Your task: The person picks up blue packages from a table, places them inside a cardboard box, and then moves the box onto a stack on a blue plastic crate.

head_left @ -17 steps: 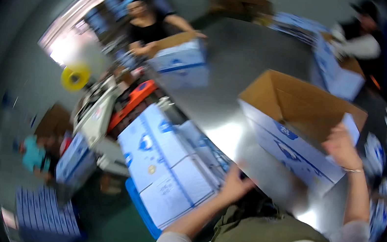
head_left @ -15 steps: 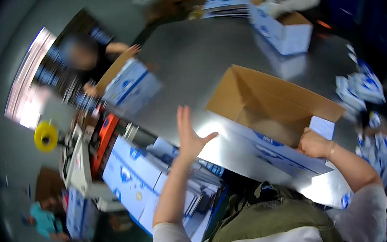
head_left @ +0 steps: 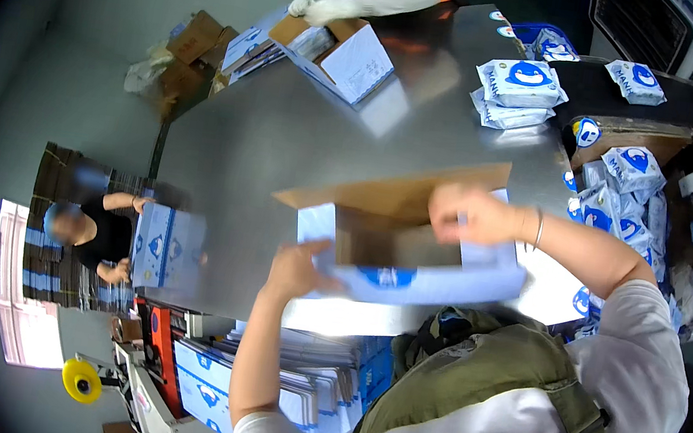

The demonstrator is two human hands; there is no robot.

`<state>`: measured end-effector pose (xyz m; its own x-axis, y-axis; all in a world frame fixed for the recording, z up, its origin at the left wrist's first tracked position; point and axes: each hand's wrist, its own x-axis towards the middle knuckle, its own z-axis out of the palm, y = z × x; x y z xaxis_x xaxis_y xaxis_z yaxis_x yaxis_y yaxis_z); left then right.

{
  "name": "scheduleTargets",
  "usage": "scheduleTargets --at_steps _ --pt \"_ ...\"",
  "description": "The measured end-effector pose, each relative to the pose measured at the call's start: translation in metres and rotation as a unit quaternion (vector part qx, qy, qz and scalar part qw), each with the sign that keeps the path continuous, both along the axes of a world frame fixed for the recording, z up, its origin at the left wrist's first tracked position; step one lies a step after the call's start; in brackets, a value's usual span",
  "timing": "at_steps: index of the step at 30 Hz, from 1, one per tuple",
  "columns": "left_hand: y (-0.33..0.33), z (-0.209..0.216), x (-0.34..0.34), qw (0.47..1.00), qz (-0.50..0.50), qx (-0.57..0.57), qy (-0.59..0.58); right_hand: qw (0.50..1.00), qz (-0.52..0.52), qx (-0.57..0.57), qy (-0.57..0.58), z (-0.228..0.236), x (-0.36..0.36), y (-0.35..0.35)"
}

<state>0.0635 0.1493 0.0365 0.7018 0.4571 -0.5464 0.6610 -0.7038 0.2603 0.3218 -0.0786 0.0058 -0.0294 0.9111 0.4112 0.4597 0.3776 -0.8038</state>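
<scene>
An open white-and-blue carton (head_left: 429, 292) with a brown inside stands in front of me on the metal table, its long back flap raised. My left hand (head_left: 299, 270) grips the carton's left end, with the fingers slightly blurred. Over the carton's right part hangs my right hand (head_left: 475, 215), its fingers curled in and nothing visible in them. It is near the white right end flap (head_left: 481, 251). The carton's floor is partly in shadow, and I cannot make out anything lying in it.
Stacked wipe packs (head_left: 520, 86) lie at the table's back right, beside a black conveyor (head_left: 586, 91) and a heap of packs (head_left: 623, 202). Co-workers handle cartons across the table (head_left: 346, 61) and at the left (head_left: 165, 249). Flat cartons (head_left: 296, 387) stand below the near edge.
My left hand has come onto the carton's left end. My right hand has lifted from the near right side and curled above the carton. The view has turned.
</scene>
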Motion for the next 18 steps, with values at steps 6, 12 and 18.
scheduleTargets --at_steps 6,12,18 --pt "-0.015 -0.063 0.014 0.938 0.235 0.239 -0.092 0.873 -0.103 -0.396 -0.267 0.050 0.026 0.049" --pt "-0.078 -0.149 -0.034 0.510 0.585 -0.120 -0.619 0.923 -0.182 -0.138 -0.309 -0.045 -0.034 -0.056" --pt "-0.174 -0.290 -0.020 0.744 0.396 -0.427 -0.327 0.931 -0.235 -0.100 -0.263 -0.057 0.021 -0.128"
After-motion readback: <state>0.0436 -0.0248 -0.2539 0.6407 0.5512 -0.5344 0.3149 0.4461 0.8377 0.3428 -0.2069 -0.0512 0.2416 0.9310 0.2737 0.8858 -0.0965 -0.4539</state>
